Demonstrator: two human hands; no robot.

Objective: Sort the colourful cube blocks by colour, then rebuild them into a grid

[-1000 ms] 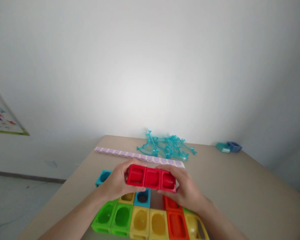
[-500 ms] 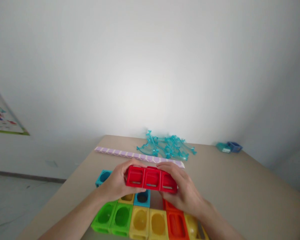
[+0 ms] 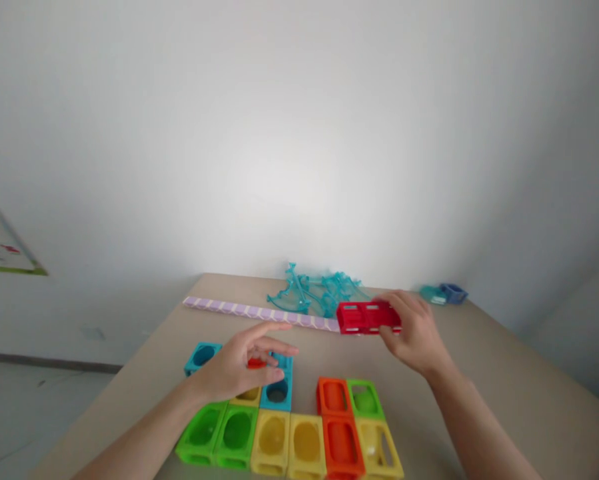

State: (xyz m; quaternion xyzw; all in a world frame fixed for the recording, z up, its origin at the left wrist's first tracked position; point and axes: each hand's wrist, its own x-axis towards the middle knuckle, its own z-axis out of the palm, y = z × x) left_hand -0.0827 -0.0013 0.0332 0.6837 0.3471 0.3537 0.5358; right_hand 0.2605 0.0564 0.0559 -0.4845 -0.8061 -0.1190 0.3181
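My right hand (image 3: pixel 413 330) grips one end of a red block piece (image 3: pixel 362 318), a row of joined open cubes, raised above the table at the right. My left hand (image 3: pixel 246 363) hovers with fingers apart over the left blocks, holding nothing. Beneath it are a blue block (image 3: pixel 278 392), a yellow block partly hidden by the hand, and a bit of red. Along the front run green blocks (image 3: pixel 238 430), yellow blocks (image 3: pixel 306 443) and an orange block (image 3: pixel 342 445). Another orange block (image 3: pixel 334 397) and a green block (image 3: pixel 364 399) stand behind at the right.
A purple patterned strip (image 3: pixel 259 311) lies across the table (image 3: pixel 479 373). Behind it is a heap of translucent teal track pieces (image 3: pixel 324 291) by the wall. Teal and dark blue pieces (image 3: pixel 453 293) sit at the far right. A poster (image 3: pixel 4 240) hangs on the left wall.
My left hand has let go of the red block piece and opened. My right hand has carried it rightward and away from me, turning it. The blocks at the right are uncovered.
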